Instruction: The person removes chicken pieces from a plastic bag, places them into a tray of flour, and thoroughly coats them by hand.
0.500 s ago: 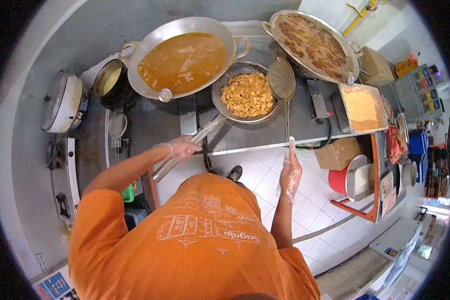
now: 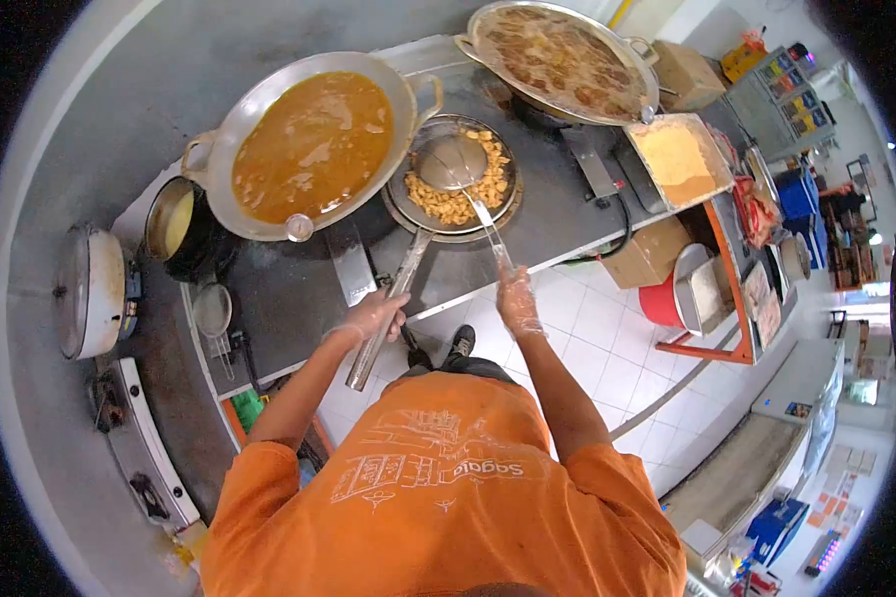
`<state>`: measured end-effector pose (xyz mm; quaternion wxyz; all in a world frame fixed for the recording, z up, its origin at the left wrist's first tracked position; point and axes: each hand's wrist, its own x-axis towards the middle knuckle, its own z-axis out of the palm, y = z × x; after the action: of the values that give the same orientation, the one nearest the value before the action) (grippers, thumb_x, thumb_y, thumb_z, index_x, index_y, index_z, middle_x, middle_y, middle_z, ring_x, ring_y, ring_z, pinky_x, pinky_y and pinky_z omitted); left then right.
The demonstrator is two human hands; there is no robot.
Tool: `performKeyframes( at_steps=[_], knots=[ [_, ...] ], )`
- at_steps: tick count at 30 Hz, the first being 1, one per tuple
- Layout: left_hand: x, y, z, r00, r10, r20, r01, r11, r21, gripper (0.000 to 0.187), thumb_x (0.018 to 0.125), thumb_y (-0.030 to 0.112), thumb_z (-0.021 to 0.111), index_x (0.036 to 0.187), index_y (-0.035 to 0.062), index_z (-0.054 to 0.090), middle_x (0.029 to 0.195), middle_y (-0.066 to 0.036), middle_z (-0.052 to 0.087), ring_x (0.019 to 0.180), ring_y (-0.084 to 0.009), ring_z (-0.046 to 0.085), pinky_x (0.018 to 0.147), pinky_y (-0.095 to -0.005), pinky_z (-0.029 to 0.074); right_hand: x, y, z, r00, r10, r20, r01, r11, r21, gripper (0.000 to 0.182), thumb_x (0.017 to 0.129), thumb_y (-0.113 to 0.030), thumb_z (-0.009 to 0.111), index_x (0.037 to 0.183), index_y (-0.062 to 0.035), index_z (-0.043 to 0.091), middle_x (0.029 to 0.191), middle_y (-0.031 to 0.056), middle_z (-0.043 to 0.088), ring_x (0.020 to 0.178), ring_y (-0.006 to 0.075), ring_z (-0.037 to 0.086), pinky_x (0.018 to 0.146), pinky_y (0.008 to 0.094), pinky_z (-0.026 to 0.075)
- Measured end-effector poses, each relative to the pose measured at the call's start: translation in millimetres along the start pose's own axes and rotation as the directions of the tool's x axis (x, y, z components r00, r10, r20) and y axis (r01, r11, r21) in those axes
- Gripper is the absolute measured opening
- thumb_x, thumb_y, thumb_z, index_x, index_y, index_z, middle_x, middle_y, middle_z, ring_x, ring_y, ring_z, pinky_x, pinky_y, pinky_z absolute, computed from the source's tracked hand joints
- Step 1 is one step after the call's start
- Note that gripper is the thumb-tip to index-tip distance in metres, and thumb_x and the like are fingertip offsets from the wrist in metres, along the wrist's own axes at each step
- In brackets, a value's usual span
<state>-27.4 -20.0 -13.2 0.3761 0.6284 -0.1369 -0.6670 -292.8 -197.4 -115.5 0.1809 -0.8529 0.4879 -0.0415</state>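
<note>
My left hand (image 2: 372,316), in a clear plastic glove, grips the long metal handle of a large strainer pan (image 2: 408,214) that holds golden fried pieces (image 2: 458,199). My right hand (image 2: 518,298), also gloved, holds the thin handle of a round mesh skimmer (image 2: 451,162), whose head lies over the fried pieces inside the strainer pan. Both rest on a steel counter (image 2: 299,289) in front of me.
A wide wok of orange-brown liquid (image 2: 309,144) sits left of the strainer pan, another wok of brown frying food (image 2: 558,60) to the right. A tray of yellow crumbs (image 2: 672,154), a pot (image 2: 174,224), a small sieve (image 2: 212,310), a white cooker (image 2: 90,289) and a red bucket (image 2: 662,303) stand around.
My right hand has taken hold of the skimmer and brought it from the counter's right into the strainer pan. My left hand has slid a little along the pan handle.
</note>
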Motion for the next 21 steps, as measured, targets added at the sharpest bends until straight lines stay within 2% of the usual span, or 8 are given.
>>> performKeyframes(
  at_steps=[2,4,7,9,11,15,17,21],
  knots=[
    [-5,5,-4,0.981,0.132,-0.142,-0.083,0.948,0.309,0.047,0.103,0.038,0.063,0.133,0.0039,0.050,0.087,-0.014,0.066,0.068,-0.0286,0.065,0.062,-0.0412,0.054,-3,-6,-24,0.995,-0.044,0.094,0.036,0.995,0.090,0.084,0.091,0.000,0.061,0.164,-0.0195,0.024,0.144,0.0305,0.045,0.128,0.0503,0.051,0.108,0.0529,0.049],
    [-23,17,-9,0.869,0.466,-0.163,-0.157,0.574,0.804,0.050,0.102,0.036,0.062,0.136,0.0016,0.050,0.100,-0.022,0.072,0.081,-0.0386,0.070,0.075,-0.0480,0.057,-8,-4,-35,0.988,-0.155,0.015,0.151,0.977,0.153,0.082,0.094,-0.007,0.064,0.164,-0.0189,0.023,0.150,0.0313,0.042,0.134,0.0508,0.047,0.111,0.0530,0.046],
    [-67,59,10,0.877,0.470,-0.102,-0.074,0.342,0.937,0.050,0.101,0.033,0.063,0.140,0.0027,0.051,0.121,-0.028,0.068,0.107,-0.0457,0.067,0.094,-0.0517,0.052,-20,24,-58,0.988,-0.138,-0.070,0.151,0.959,0.240,0.077,0.097,-0.015,0.066,0.164,-0.0189,0.027,0.154,0.0285,0.041,0.141,0.0463,0.042,0.114,0.0510,0.043],
    [-87,69,33,0.758,0.652,0.005,-0.173,0.194,0.966,0.049,0.100,0.033,0.065,0.138,0.0047,0.054,0.122,-0.027,0.068,0.112,-0.0428,0.066,0.096,-0.0508,0.052,-31,46,-80,0.939,-0.153,-0.307,0.249,0.919,0.304,0.074,0.099,-0.017,0.065,0.164,-0.0204,0.030,0.148,0.0254,0.049,0.136,0.0407,0.050,0.114,0.0483,0.043],
    [-89,95,79,0.698,0.705,0.128,-0.307,0.134,0.942,0.048,0.099,0.034,0.066,0.137,0.0061,0.056,0.124,-0.026,0.067,0.115,-0.0415,0.065,0.097,-0.0503,0.051,-44,62,-128,0.983,0.053,-0.176,0.067,0.786,0.615,0.072,0.100,-0.019,0.063,0.164,-0.0201,0.030,0.145,0.0232,0.053,0.130,0.0371,0.055,0.113,0.0461,0.045],
    [-52,131,236,0.684,0.584,0.437,-0.623,0.158,0.766,0.049,0.097,0.034,0.070,0.136,0.0065,0.058,0.125,-0.021,0.068,0.115,-0.0390,0.066,0.099,-0.0463,0.052,-53,123,-181,0.962,0.265,-0.068,0.021,0.175,0.984,0.064,0.107,-0.029,0.058,0.162,-0.0076,0.033,0.144,0.0190,0.056,0.120,0.0287,0.062,0.101,0.0424,0.053],
    [-11,137,325,0.608,0.530,0.591,-0.753,0.148,0.641,0.048,0.096,0.034,0.073,0.134,0.0071,0.059,0.124,-0.018,0.069,0.114,-0.0375,0.067,0.099,-0.0445,0.052,-44,159,-209,0.917,0.395,-0.058,0.112,-0.116,0.987,0.067,0.107,-0.031,0.058,0.163,-0.0083,0.029,0.148,0.0178,0.051,0.124,0.0296,0.059,0.105,0.0435,0.050],
    [50,149,483,0.506,0.488,0.711,-0.846,0.121,0.519,0.043,0.094,0.031,0.075,0.127,0.0078,0.061,0.123,-0.016,0.069,0.110,-0.0362,0.068,0.093,-0.0441,0.054,-24,241,-260,0.679,0.720,-0.142,0.436,-0.240,0.867,0.083,0.104,-0.040,0.061,0.167,-0.0146,0.013,0.162,0.0177,0.029,0.146,0.0362,0.037,0.122,0.0495,0.029]
  ],
)
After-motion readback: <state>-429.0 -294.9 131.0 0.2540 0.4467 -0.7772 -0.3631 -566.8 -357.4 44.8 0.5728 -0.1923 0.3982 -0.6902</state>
